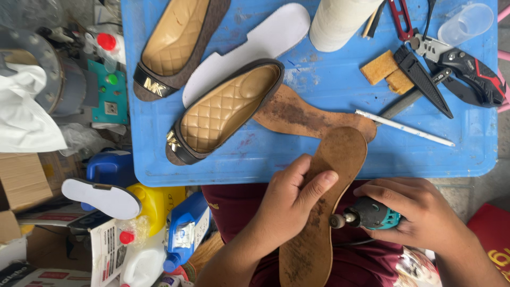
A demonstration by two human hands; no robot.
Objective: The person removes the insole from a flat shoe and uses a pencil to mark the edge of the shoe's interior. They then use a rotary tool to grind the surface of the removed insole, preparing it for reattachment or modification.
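Note:
My left hand grips a long brown shoe insole from its left edge, thumb across the top face. My right hand holds a small teal and black rotary tool, whose round sanding tip touches the insole's right edge. A second brown insole lies flat on the blue table just beyond. Two brown flat shoes with quilted tan linings rest there too, one in the middle and one farther back. A white insole lies between them.
At the table's far right lie black pliers, red-handled snips, a black pointed blade cover, tan sponge blocks, a white stick, a clear cup and a white roll. Bottles, boxes and another white insole crowd the floor at left.

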